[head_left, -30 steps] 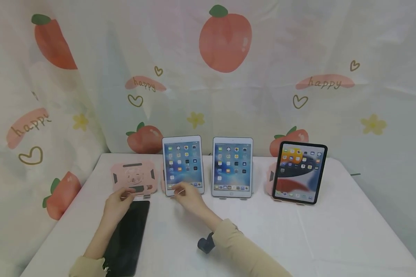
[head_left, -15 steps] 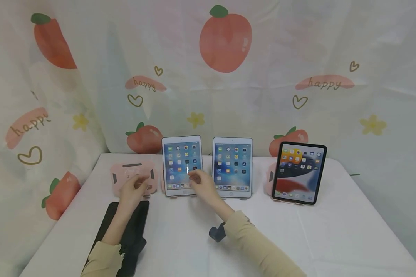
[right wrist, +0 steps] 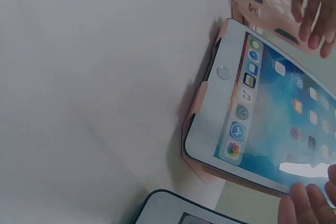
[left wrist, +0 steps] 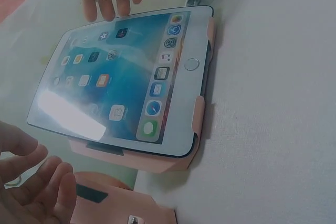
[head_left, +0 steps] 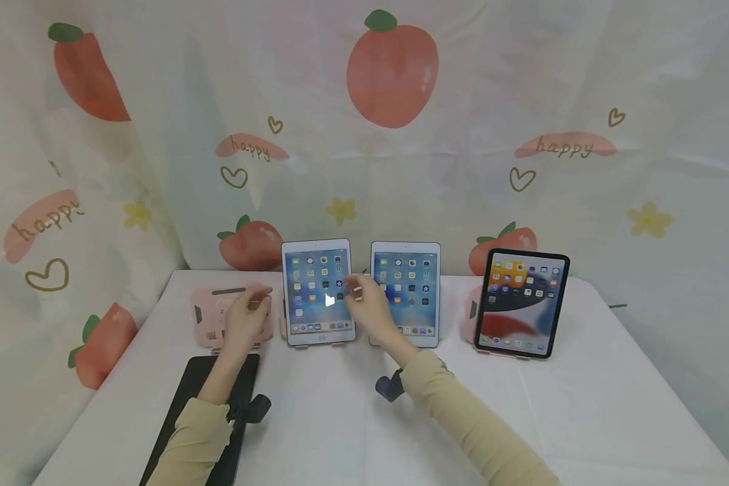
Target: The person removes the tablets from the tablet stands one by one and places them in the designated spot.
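Observation:
A white-framed tablet (head_left: 306, 310) with its screen lit leans on a pink stand (left wrist: 157, 163). My left hand (head_left: 246, 317) is at its left side, in front of an unloaded pink stand (head_left: 205, 324). At its right edge is my right hand (head_left: 372, 307), overlapping the gap to a second white-framed tablet (head_left: 422, 283). Both hands have loosely bent fingers and hold nothing. In the left wrist view the left-hand fingers (left wrist: 58, 182) stay just off the tablet's side; in the right wrist view the right-hand fingertips (right wrist: 310, 198) are right at the opposite edge.
A dark-screened tablet (head_left: 188, 385) lies flat on the white-covered table (head_left: 340, 432) under my left forearm. At the right, a black-framed tablet (head_left: 519, 317) stands lit on a pink stand (head_left: 470, 310). A fruit-patterned curtain (head_left: 316, 81) hangs behind and at the sides.
Both hands have risen from the tablet's lower edge up along its sides, the right one moving right off its lower left corner. The tablets have stayed in place.

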The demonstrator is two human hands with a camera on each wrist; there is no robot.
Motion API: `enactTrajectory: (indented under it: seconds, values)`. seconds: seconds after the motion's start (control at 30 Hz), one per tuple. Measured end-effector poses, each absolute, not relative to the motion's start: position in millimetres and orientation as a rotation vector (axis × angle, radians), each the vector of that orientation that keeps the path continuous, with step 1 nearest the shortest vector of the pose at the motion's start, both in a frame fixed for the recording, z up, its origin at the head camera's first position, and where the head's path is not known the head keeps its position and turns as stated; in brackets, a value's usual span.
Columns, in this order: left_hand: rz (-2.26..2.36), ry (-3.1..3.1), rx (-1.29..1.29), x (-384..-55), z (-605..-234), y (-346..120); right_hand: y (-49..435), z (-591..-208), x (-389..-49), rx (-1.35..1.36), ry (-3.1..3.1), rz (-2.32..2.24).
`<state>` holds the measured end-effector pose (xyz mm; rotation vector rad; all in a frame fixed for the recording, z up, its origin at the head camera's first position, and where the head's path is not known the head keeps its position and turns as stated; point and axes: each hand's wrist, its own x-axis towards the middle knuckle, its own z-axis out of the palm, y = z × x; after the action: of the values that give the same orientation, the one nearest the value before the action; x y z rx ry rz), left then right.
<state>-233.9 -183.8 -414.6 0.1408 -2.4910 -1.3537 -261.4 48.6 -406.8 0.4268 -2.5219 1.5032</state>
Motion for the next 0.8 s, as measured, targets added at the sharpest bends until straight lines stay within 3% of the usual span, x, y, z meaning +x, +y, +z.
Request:
enactTrajectory:
  seconds: [0.8]
  values:
    - [-1.414, -2.446, 0.071, -271.1, -399.3, -168.1, 48.0, -376.4, -294.2, 0.301, -2.667, 1.317]
